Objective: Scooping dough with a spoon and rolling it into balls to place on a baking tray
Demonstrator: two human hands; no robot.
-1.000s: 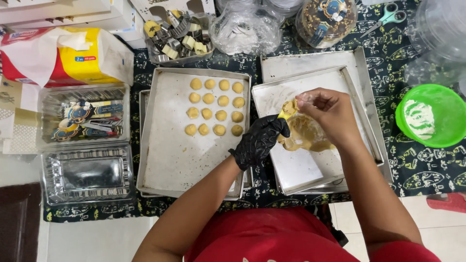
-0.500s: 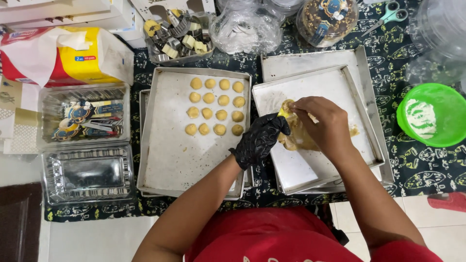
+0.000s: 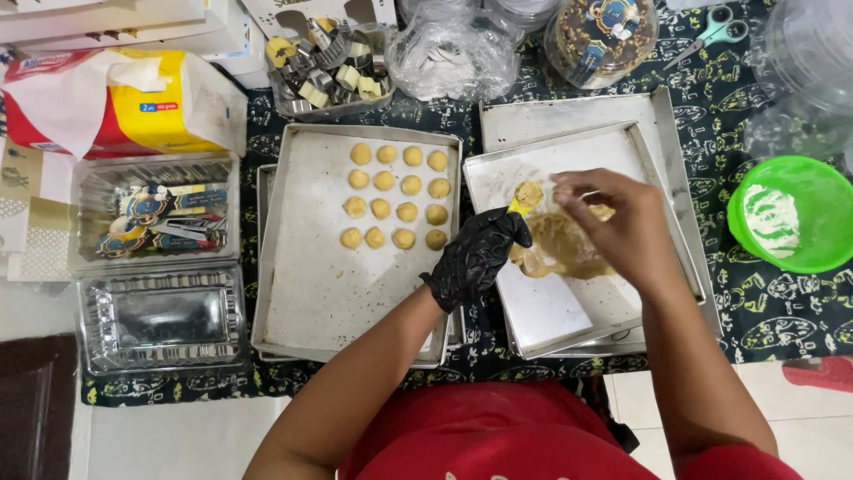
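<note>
My left hand [image 3: 475, 258], in a black glove, is closed around a small yellow cutter [image 3: 518, 206] with a round of dough [image 3: 529, 193] at its top. My bare right hand [image 3: 617, 222] hovers just right of it, fingers curled over a flattened sheet of tan dough [image 3: 555, 249]. The dough lies on a floured metal tray [image 3: 569, 311]. To the left, a second metal tray [image 3: 320, 293] holds several round dough pieces [image 3: 397, 197] in neat rows.
A green bowl [image 3: 817, 182] with flour sits at the right. Behind the trays are a tin of metal cutters [image 3: 329, 76], crumpled plastic bags [image 3: 453, 53], a lidded jar [image 3: 600, 36] and scissors [image 3: 715, 31]. Clear plastic boxes [image 3: 160, 267] and a tissue pack [image 3: 115, 98] stand at the left.
My right hand has shifted slightly right and up off the dough sheet, uncovering it. The gloved left hand stays in place with the cutter, now showing a dough round at its top.
</note>
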